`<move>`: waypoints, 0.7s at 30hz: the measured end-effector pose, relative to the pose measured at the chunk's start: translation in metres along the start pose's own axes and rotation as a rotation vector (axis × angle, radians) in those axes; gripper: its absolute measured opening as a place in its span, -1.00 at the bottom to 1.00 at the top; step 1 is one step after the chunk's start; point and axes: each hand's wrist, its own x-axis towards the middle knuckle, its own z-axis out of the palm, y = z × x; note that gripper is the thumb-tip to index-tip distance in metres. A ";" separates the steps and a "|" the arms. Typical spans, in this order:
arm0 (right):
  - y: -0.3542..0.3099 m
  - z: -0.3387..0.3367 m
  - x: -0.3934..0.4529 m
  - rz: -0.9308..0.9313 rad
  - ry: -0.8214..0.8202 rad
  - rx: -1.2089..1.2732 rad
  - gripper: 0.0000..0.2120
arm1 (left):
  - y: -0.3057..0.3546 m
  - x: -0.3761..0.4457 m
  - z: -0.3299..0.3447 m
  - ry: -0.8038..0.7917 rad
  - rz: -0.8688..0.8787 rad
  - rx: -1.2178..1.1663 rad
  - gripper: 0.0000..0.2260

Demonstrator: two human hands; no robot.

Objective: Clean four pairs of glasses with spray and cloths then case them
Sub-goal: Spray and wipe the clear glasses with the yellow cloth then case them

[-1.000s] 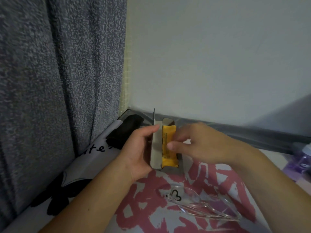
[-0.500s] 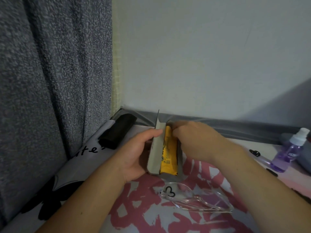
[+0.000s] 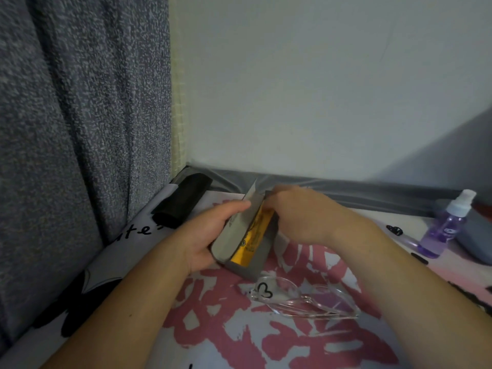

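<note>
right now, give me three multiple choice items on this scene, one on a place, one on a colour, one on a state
1. Where do the clear glasses lie?
A. on the patterned cloth, nearer the camera than the grey case
B. inside the grey case
C. beside the spray bottle

2. What colour is the packet in the grey case?
A. green
B. yellow
C. white

3. How is the grey case?
A. closed flat
B. open, gripped by the left hand
C. lying untouched

Key: 1 A, glasses lie before the case. 2 B, yellow shows inside. 3 B, its flap is raised.
</note>
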 end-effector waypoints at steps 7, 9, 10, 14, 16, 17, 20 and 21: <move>-0.001 -0.030 -0.041 0.066 0.127 0.508 -0.88 | 0.011 -0.001 -0.022 0.024 -0.025 0.110 -0.70; 0.004 -0.025 -0.070 0.116 0.009 0.536 -0.86 | 0.011 0.001 -0.025 0.068 -0.025 0.072 -0.70; 0.010 -0.019 -0.087 0.165 -0.028 0.555 -0.85 | 0.010 0.001 -0.025 0.084 -0.024 0.060 -0.73; 0.026 0.002 -0.152 0.393 -0.259 0.832 -0.79 | 0.007 0.005 -0.020 0.080 0.003 0.059 -0.64; 0.026 0.013 -0.164 0.437 -0.293 0.757 -0.75 | 0.004 0.006 -0.016 0.092 0.041 0.079 -0.66; 0.025 0.019 -0.164 0.454 -0.252 0.692 -0.76 | 0.003 0.006 -0.013 0.101 0.061 0.093 -0.70; 0.015 0.027 -0.157 0.449 -0.112 0.586 -0.90 | -0.001 0.005 -0.010 0.146 0.126 0.186 -0.77; 0.014 0.028 -0.156 0.446 -0.087 0.605 -0.93 | -0.001 0.004 -0.010 0.166 0.163 0.242 -0.79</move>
